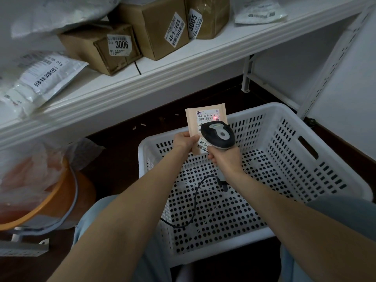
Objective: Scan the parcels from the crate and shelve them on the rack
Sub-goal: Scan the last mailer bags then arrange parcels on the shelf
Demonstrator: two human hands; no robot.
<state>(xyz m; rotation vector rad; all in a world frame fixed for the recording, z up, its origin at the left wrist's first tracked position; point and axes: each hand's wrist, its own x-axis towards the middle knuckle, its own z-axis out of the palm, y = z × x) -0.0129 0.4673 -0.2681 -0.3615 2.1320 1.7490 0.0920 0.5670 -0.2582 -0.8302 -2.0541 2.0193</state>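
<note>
My left hand (184, 141) holds a small brown parcel (194, 121) upright above the far rim of the white crate (305, 159). The parcel carries a white label with a barcode, and a red scanner dot glows on it. My right hand (224, 159) grips a black and grey handheld scanner (218, 135), whose head overlaps the parcel's lower right. Its black cable hangs down into the crate. The crate's perforated floor shows no other parcels. The white rack shelf (162, 78) runs above and behind.
On the shelf stand three brown boxes (97, 47) with numbered labels, white poly bags (40, 78) at the left and another bag (258, 11) at the right. An orange bin (50, 196) with a plastic liner stands at the left. A perforated rack upright (325, 74) rises at the right.
</note>
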